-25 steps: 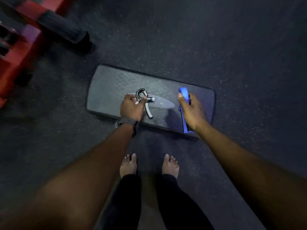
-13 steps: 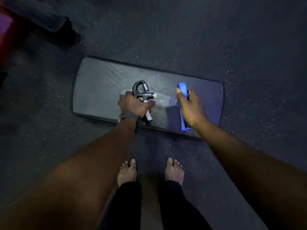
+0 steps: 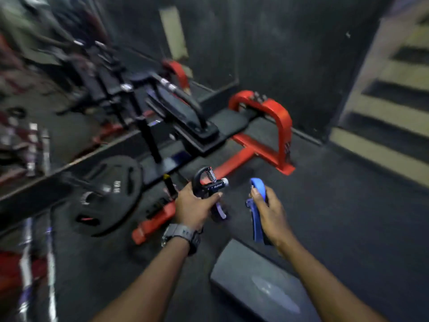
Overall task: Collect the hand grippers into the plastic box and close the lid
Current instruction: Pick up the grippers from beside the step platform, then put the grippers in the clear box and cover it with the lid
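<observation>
Hand grippers, both held up over dark gym floor — left hand (image 3: 193, 206) grips a black hand gripper (image 3: 210, 182) with exposed spring; right hand (image 3: 269, 212) clasps a blue hand gripper (image 3: 256, 205).

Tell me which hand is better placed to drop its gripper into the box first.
Neither clearly. The left hand holds the black hand gripper and the right hand holds the blue hand gripper, both raised side by side at similar height. No plastic box shows in this view, so no side is favoured.
</observation>
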